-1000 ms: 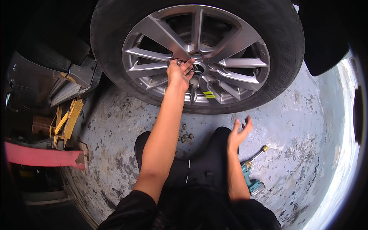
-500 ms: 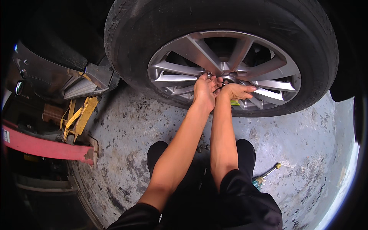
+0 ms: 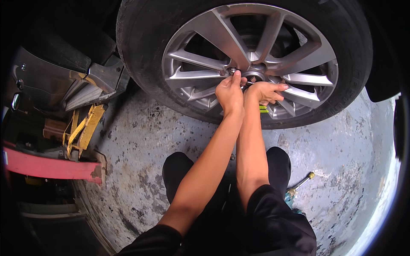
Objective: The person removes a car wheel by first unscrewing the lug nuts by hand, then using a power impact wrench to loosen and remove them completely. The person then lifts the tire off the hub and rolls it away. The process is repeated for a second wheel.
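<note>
Lying on the floor [image 3: 337, 136] near the right knee [image 3: 279, 164] is a teal power tool [image 3: 291, 197]; a red beam [image 3: 51, 165] and yellow frame [image 3: 86, 128] stand at left. The left hand [image 3: 230, 96] and right hand [image 3: 265, 91] partly cover the wheel [image 3: 245, 59] ahead. The left thumb [image 3: 236, 77] meets a nut [image 3: 232, 71] beside the hub [image 3: 255, 78], the right hand bends over lower spokes [image 3: 288, 107]; whether either grip pinches anything, I cannot tell.

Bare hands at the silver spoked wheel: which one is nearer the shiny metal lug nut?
The bare left hand: its fingers are at the shiny metal lug nut. The bare right hand is farther right, away from it.
</note>
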The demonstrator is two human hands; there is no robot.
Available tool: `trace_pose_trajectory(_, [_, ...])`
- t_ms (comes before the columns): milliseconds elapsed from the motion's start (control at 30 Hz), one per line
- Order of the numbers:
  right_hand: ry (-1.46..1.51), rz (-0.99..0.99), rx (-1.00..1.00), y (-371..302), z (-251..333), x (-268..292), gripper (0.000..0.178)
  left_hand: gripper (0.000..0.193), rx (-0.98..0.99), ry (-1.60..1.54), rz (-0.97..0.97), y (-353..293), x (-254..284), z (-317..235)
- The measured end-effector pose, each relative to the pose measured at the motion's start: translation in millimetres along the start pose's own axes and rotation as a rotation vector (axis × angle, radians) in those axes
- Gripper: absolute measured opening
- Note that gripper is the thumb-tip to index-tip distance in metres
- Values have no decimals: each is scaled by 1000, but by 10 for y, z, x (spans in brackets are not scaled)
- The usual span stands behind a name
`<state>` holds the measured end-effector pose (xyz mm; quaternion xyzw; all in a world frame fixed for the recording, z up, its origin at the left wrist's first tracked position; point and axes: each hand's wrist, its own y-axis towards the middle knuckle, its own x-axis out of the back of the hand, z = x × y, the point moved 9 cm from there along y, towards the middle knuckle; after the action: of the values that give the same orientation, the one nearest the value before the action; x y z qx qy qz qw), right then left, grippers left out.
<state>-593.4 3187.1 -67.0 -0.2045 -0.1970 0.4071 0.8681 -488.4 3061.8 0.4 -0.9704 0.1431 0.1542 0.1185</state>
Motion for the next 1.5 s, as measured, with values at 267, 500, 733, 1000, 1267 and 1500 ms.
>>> trace_pose_trajectory(267, [-2, -13, 24, 48, -40, -71, 70, 30, 244, -10, -68, 55, -47, 118])
trace_pose_trajectory(500, [20, 32, 5, 12, -19, -59, 69, 32, 273, -161, -97, -27, -112, 83])
trace_pose_trajectory(733, [27, 37, 18, 83, 7, -78, 68, 32, 407, -283, -83, -76, -170, 190])
trace_pose_trajectory(1000, [-2, 54, 1, 25, -17, -62, 70, 28, 387, -279, -65, -55, -135, 192])
trace_pose_trajectory(1267, [7, 69, -3, -1, -32, -75, 71, 27, 366, -315, -122, 124, -43, 259])
trace_pose_trajectory(1500, [7, 58, -21, 42, 17, -55, 70, 32, 201, -146, -76, -168, 633, 444])
